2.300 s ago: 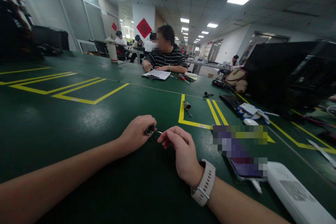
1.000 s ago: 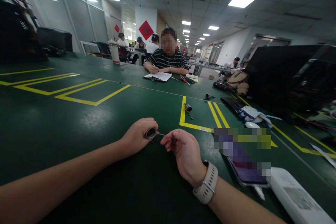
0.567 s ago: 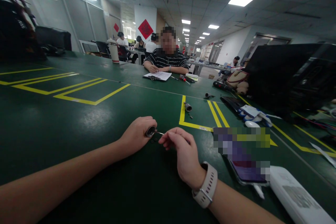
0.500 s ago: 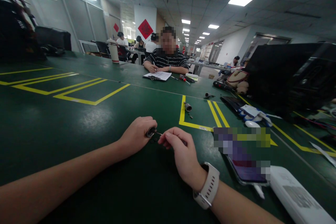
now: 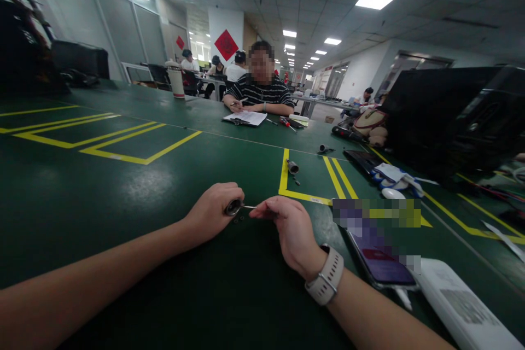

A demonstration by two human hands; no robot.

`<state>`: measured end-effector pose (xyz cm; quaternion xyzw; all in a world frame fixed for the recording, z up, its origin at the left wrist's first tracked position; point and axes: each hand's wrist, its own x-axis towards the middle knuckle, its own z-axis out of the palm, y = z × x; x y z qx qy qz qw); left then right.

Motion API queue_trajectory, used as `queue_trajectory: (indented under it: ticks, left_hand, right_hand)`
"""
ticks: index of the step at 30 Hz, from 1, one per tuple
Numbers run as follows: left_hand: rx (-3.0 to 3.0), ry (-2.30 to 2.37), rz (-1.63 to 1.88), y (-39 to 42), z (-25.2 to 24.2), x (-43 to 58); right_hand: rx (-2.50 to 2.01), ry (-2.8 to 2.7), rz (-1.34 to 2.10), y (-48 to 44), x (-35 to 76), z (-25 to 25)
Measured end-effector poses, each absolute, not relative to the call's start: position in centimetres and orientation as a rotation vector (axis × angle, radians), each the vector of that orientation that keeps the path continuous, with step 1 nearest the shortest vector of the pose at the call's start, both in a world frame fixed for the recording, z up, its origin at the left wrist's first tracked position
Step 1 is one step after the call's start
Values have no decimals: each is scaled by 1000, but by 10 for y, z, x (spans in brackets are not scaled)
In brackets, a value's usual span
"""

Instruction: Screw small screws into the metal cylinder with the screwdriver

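Observation:
My left hand (image 5: pixel 215 209) is closed around a small round metal cup-shaped part (image 5: pixel 233 207), its hollow end facing me. From the side of that part a thin metal rod (image 5: pixel 249 207) runs across to my right hand (image 5: pixel 289 227). The fingertips of my right hand are pinched on the rod's other end; whether it has a handle is hidden in the palm. Below the metal part, a few small dark nuts or rings (image 5: pixel 238 220) lie on the green table (image 5: pixel 197 295). A similar metal cup (image 5: pixel 292 167) lies farther off, with small pieces beside it.
Another small metal part (image 5: pixel 324 149) lies farther back. On my right are a phone (image 5: pixel 379 262) with a cable, a white box-shaped device (image 5: pixel 459 301) and a glove (image 5: pixel 396 178). Across the table a person (image 5: pixel 260 93) sits with a clipboard (image 5: pixel 246 118), near a red-handled screwdriver (image 5: pixel 285 121).
My right hand has rolled over at the wrist, its fingers straighter now, and more of the rod shows. My left hand stays nearly in place around the metal part.

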<state>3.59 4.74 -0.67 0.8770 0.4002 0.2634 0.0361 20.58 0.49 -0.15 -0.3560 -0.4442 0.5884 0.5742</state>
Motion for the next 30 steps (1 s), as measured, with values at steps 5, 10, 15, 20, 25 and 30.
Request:
queue_trajectory:
  ticks: [5, 10, 15, 20, 25, 30]
  left_hand:
    - [2559, 1190, 904, 49, -7, 37]
    - [2543, 1194, 895, 49, -6, 38]
    - [2647, 1240, 827, 50, -8, 37]
    - [2753, 1214, 779, 48, -8, 37]
    - [2809, 1176, 704, 44, -5, 38]
    - [2760, 1123, 791, 45, -4, 38]
  right_hand:
    - [-807, -952, 1456, 8, 206, -5]
    - [-796, -975, 1418, 5, 205, -6]
    - [-883, -1161, 1153, -6, 203, -5]
    - [-976, -1405, 934, -14, 201, 1]
    - [-920, -1218, 1183, -5, 203, 0]
    - [-808, -1025, 1353, 6, 206, -6]
